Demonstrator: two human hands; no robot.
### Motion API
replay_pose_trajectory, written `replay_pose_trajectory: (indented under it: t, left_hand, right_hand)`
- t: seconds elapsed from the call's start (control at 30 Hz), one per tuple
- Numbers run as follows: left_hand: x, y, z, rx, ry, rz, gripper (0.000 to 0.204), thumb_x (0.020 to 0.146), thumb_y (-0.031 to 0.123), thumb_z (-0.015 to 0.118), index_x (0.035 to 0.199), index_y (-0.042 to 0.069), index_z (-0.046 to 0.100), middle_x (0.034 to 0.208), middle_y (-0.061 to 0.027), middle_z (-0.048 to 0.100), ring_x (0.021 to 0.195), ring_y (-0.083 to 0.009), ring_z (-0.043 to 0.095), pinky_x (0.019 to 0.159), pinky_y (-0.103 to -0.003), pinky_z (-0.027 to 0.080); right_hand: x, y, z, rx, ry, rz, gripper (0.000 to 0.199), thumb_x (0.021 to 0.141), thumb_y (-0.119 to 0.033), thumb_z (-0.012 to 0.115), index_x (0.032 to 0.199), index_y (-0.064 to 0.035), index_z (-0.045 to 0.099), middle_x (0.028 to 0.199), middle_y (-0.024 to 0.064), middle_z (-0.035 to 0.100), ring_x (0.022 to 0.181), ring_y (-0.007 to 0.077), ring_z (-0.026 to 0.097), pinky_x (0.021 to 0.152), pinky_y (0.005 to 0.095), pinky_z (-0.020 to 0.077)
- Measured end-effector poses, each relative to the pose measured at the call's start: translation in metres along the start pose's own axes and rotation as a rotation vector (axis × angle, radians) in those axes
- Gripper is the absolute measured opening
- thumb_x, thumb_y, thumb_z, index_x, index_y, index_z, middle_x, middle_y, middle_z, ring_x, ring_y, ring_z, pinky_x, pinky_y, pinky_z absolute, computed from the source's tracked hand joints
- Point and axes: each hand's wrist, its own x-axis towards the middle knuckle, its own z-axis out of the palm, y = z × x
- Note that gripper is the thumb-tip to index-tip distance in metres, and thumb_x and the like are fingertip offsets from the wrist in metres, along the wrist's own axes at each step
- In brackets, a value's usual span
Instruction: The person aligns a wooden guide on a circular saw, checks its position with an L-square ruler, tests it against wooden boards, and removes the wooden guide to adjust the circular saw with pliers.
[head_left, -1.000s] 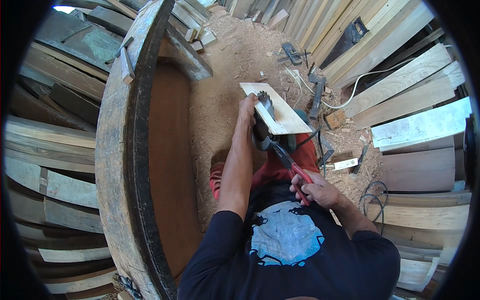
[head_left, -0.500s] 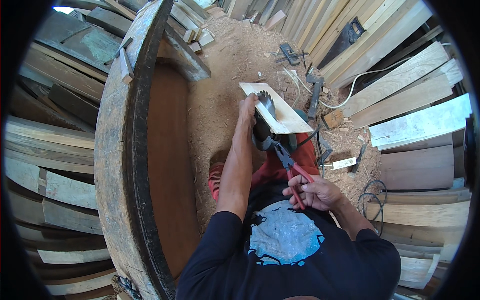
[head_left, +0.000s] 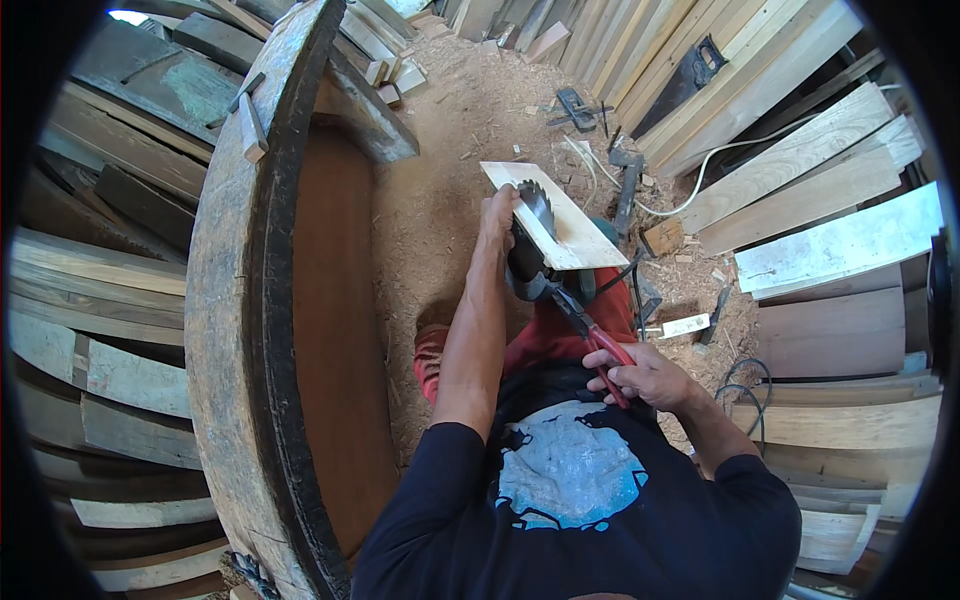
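Gripping the round saw blade of a power saw, the left hand is stretched out in front, its fingers wrapped over the top of the toothed disc. The right hand is closed tight around the red handles of a pair of pliers, close to the person's chest. The dark nose of the pliers points up at the middle of the saw, just under the blade. The saw sits above the person's red trousers, and its black cord runs off to the right.

Right behind the blade lies a pale flat board on the floor, which is thick with sawdust. A few dark tools lie farther back in the dust, and a small wood block sits just beside the board. A white cable snakes across long planks stacked on the right. A hand saw leans on more planks near the top.

On the left, a big curved wooden hull with a dark rim fills that whole side and shuts off the way there. Old grey boards lie beyond it.
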Motion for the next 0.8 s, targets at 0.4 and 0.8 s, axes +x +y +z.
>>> replay_pose_trajectory:
  t: [0.4,0.8]
  left_hand:
    - [-0.005,0.002,0.007,-0.002,0.032,0.03,0.036,0.079,0.023,0.061,0.097,-0.008,0.064,0.081,-0.0155,0.066,0.065,-0.0273,0.066,0.061,-0.042,0.054]
    - [0.0,-0.001,0.013,0.044,0.023,0.048,0.038,0.078,0.023,0.061,0.099,-0.009,0.063,0.082,-0.0163,0.066,0.066,-0.0281,0.065,0.062,-0.044,0.052]
  right_hand:
    - [0.011,0.034,0.009,0.694,-0.214,-0.004,0.01,0.092,-0.008,0.055,0.102,-0.0071,0.054,0.098,0.0051,0.053,0.077,0.0125,0.053,0.068,0.0291,0.0467]
    - [0.013,0.05,0.007,0.849,-0.338,-0.06,0.014,0.095,-0.015,0.059,0.107,-0.0098,0.052,0.107,0.0065,0.054,0.081,0.014,0.053,0.072,0.03,0.0455]
